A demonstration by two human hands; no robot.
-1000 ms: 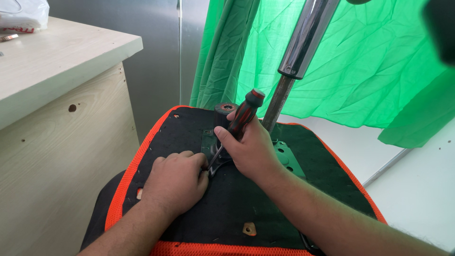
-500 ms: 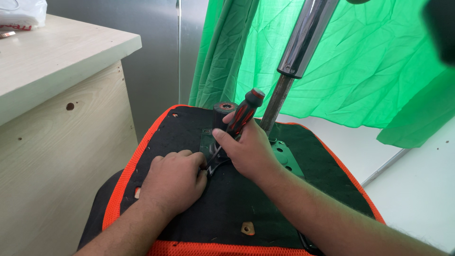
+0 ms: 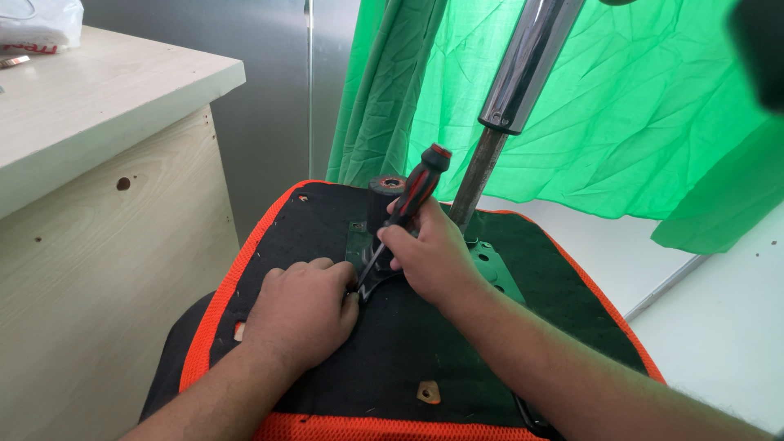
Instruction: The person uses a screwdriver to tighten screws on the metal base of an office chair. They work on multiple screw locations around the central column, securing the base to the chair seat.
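An upturned chair seat point(image 3: 457, 359) lies below me, black underneath with an orange mesh rim. My right hand point(image 3: 429, 257) grips a screwdriver point(image 3: 412, 196) with a black and red handle, its tip down at the metal mounting plate point(image 3: 490, 265) near the seat's middle. My left hand point(image 3: 302, 314) rests curled on the black fabric right beside the screwdriver tip, fingertips at the bracket there. What it pinches is hidden. A chrome gas-lift column point(image 3: 523, 73) rises from the plate.
A light wooden cabinet point(image 3: 106, 245) stands close on the left, a white bag point(image 3: 41, 24) on its top. Green cloth point(image 3: 621, 114) hangs behind. A black knob point(image 3: 385, 196) sticks up behind the screwdriver. White floor point(image 3: 719, 327) lies at the right.
Almost nothing has moved. Both hands stay at the same spot on the plate; the screwdriver handle has shifted only slightly.
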